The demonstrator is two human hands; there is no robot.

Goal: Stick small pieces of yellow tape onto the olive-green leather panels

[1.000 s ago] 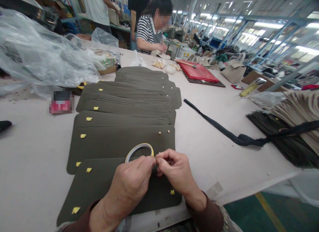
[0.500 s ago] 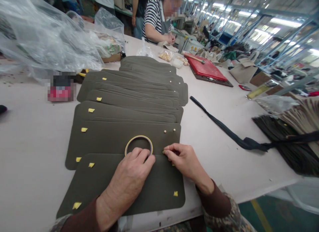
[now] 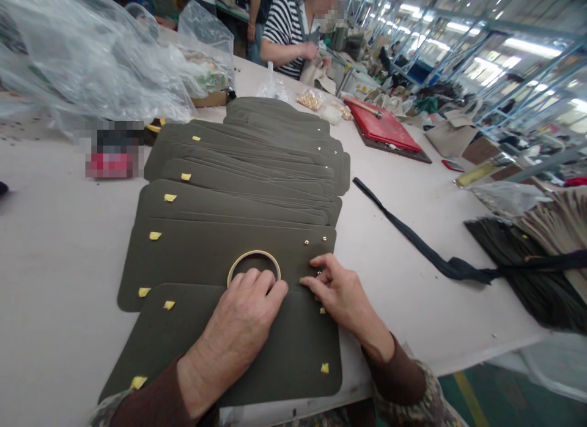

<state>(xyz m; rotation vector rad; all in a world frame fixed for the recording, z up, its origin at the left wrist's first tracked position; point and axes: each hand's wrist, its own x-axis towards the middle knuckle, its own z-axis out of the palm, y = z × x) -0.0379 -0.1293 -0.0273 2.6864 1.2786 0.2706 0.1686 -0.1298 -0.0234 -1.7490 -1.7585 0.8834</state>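
Note:
My left hand [image 3: 243,317] is closed on the near side of a narrow roll of yellow tape [image 3: 254,253], which lies over the dark olive panels. The nearest panel [image 3: 279,360] has small yellow tape pieces near its corners, one of them a tape piece [image 3: 324,368] at the lower right. Behind it, another olive panel [image 3: 206,249] carries two metal studs at its right end. Over that panel's right part is my right hand [image 3: 332,289], thumb and forefinger apart. Whether a scrap of tape clings to the thumb tip is too small to tell.
Overlapping olive panels [image 3: 252,148] stretch back along the table. A dark strap [image 3: 403,231] lies right, by stacked dark pieces [image 3: 523,268]. Further back are a red board with a hammer [image 3: 383,124], clear plastic sheeting [image 3: 92,66] and a person in a striped top [image 3: 282,32].
My right thumb and forefinger have parted from a pinch on a small yellow bit. The left hand stays on the tape roll. The person opposite has raised their hands with a beige piece.

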